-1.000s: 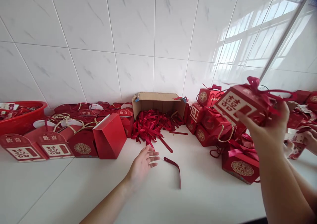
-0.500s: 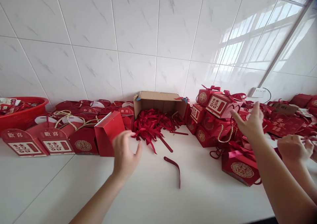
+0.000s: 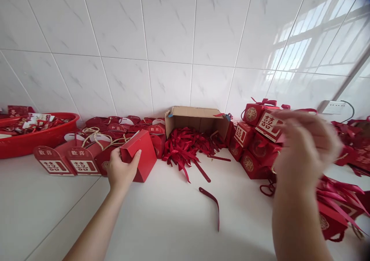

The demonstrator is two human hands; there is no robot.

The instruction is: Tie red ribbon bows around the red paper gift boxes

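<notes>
My left hand (image 3: pixel 123 169) grips the near left side of an open plain red box (image 3: pixel 139 155) that stands tilted on the white counter (image 3: pixel 162 222). My right hand (image 3: pixel 303 147) is raised in front of a pile of finished red gift boxes (image 3: pixel 257 138) at the right; it is smeared by motion, and its fingers look spread with nothing in them. A loose red ribbon strip (image 3: pixel 212 203) lies on the counter between my hands.
A cardboard box (image 3: pixel 198 118) on its side spills red ribbons (image 3: pixel 185 147) at the back wall. Flat red boxes with rope handles (image 3: pixel 86 145) lie at the left, beside a red basin (image 3: pixel 34 136). More ribboned boxes (image 3: pixel 338 211) sit at the right.
My right hand set the ribboned box on the pile at the right and pulled back. My left hand moved left and took hold of the open red box. The view shifted left.
</notes>
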